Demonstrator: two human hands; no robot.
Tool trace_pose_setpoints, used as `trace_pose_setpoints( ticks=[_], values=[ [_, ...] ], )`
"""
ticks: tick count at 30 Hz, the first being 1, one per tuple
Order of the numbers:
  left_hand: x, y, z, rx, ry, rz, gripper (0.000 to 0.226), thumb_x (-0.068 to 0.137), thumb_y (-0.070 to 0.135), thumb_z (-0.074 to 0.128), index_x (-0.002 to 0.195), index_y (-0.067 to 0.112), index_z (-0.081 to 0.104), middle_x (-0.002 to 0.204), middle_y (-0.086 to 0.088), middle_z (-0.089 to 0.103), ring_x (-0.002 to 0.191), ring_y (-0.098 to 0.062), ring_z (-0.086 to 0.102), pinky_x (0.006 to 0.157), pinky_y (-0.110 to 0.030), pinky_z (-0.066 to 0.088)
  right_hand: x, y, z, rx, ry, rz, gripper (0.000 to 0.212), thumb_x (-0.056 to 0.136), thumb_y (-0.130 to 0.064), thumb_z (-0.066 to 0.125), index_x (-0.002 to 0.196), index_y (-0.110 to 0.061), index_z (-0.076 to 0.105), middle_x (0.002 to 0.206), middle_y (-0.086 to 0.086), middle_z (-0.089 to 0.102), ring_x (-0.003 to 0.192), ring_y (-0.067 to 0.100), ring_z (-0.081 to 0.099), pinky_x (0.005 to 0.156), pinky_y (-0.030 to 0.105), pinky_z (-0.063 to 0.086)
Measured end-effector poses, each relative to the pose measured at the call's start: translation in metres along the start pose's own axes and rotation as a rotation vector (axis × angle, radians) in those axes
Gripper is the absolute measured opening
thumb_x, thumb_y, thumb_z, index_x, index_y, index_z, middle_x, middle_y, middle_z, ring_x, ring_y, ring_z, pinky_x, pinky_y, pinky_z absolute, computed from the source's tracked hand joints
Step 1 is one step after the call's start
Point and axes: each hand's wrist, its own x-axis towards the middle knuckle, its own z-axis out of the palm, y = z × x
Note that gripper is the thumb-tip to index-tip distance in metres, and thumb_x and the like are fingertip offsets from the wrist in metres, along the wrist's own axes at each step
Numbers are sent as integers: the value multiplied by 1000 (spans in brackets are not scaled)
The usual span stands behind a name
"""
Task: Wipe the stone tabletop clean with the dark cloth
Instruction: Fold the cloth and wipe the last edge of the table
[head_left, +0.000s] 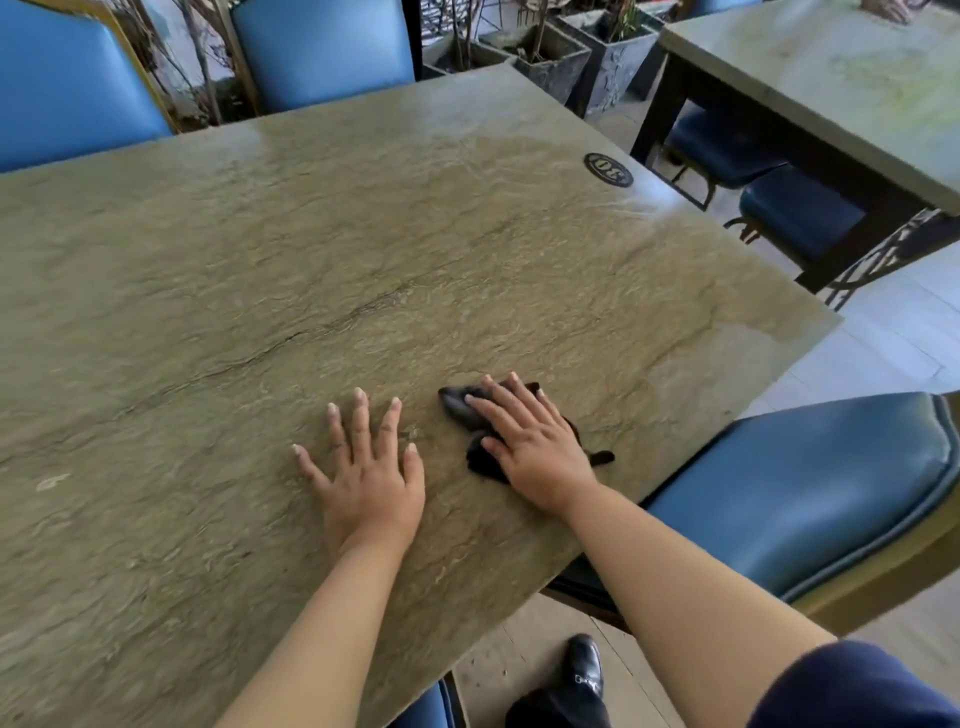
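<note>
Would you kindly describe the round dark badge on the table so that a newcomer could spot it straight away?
Start at the big stone tabletop where the right hand presses the dark cloth. Follow its right edge away from the person to the far right corner. There lies the badge, a small black oval disc with pale lettering, the only marking on the slab.

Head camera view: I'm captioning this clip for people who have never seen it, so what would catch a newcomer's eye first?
First, the two bare hands low in the middle: the right hand presses flat on a crumpled dark cloth, the left hand spread on the bare stone beside it. Next, the rough greenish stone tabletop filling most of the view, with a round black badge near its far right corner. Blue chairs ring it.
</note>
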Motion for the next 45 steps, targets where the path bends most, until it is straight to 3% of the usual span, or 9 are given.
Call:
trace_pose_setpoints(
  ticks=[8,14,21,26,30,33,36,40,45],
  values=[
    [0,-2,1,-31,11,6,56,98,43,25,152,41,8,162,8,-11,149,-22,-13,113,-62,-10,34,39,-11,151,143,297,47,100,-26,41,145,-37,33,160,-9,17,148,15,1,118,34,-4],
    [2,-3,-3,-58,-21,11,54,100,39,23,151,43,7,162,9,-14,148,-19,-17,114,-61,-12,13,-9,-5,257,19,117,62,89,-11,42,146,-36,34,159,-14,14,148,10,-2,117,31,-8],
    [1,-14,-16,-200,-120,58,49,103,32,19,152,40,15,163,9,-10,148,-14,-17,114,-52,-18,-63,-44,14,442,26,-66,61,79,5,45,125,-31,63,145,-14,44,142,7,22,119,27,5],
    [-18,-31,-24,-401,-201,127,46,104,33,26,150,33,28,163,11,-2,148,-9,-13,116,-38,-20,-134,-42,13,597,-52,-50,49,72,12,48,84,-24,79,109,-11,71,115,-6,45,108,21,34],
    [-37,-41,-26,-372,-229,156,46,105,34,25,151,33,26,162,11,-2,148,-9,-13,115,-35,-19,-130,-53,-25,660,-163,117,46,69,12,43,60,-21,73,79,-11,66,82,1,60,77,22,50],
    [-40,-45,-27,-336,-248,152,47,104,35,25,151,32,24,163,9,-1,149,-12,-11,118,-39,-14,-90,-60,-41,683,66,165,48,75,6,43,71,-30,74,98,-3,66,95,15,57,89,32,48],
    [-47,-45,-27,-264,-257,146,50,104,37,23,153,31,17,163,9,-5,148,-13,-13,118,-40,-13,-54,-56,-41,603,180,123,50,80,8,43,110,-21,71,132,1,58,126,21,41,110,29,30],
    [-58,-45,-25,-186,-250,172,52,104,37,22,154,30,10,162,8,-11,148,-14,-16,117,-39,-15,-34,-44,-26,341,-178,31,53,93,-6,44,142,-28,43,159,-1,21,148,20,3,119,42,-1],
    [-56,-23,-34,-339,-164,31,50,104,36,25,153,26,23,163,3,5,150,-18,-6,118,-43,-11,-24,-23,-53,447,-279,43,42,100,-24,45,141,-33,46,157,-10,23,147,14,11,117,34,11]
  ],
)
